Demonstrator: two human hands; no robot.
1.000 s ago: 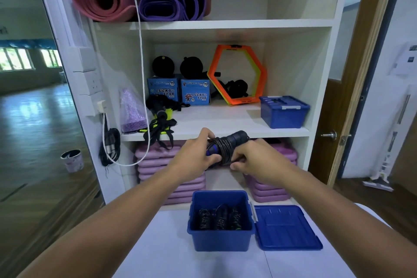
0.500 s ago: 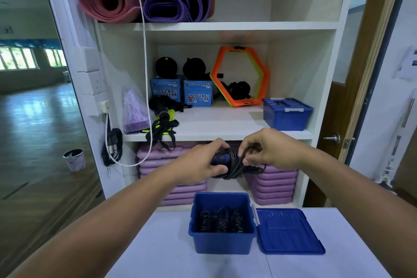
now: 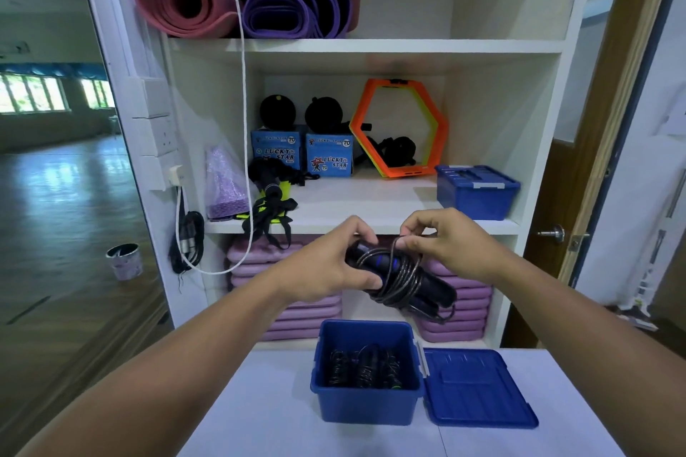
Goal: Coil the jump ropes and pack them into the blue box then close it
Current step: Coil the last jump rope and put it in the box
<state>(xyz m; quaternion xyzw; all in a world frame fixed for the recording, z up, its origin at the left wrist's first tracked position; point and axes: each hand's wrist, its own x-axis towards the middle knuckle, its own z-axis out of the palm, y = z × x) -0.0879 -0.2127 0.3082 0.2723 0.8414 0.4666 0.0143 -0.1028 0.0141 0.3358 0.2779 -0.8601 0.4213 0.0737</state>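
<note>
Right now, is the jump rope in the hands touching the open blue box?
Apart. In the head view the left hand and right hand hold the jump rope above the blue box, with stacked purple mats showing in the gap.

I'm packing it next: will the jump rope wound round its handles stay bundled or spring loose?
Likely springy: the jump rope stands in open loops, so it may uncoil once the right hand releases the loop it pinches. The handles, gripped by the left hand, look rigid. Probably light: a loose grip carries it.
</note>
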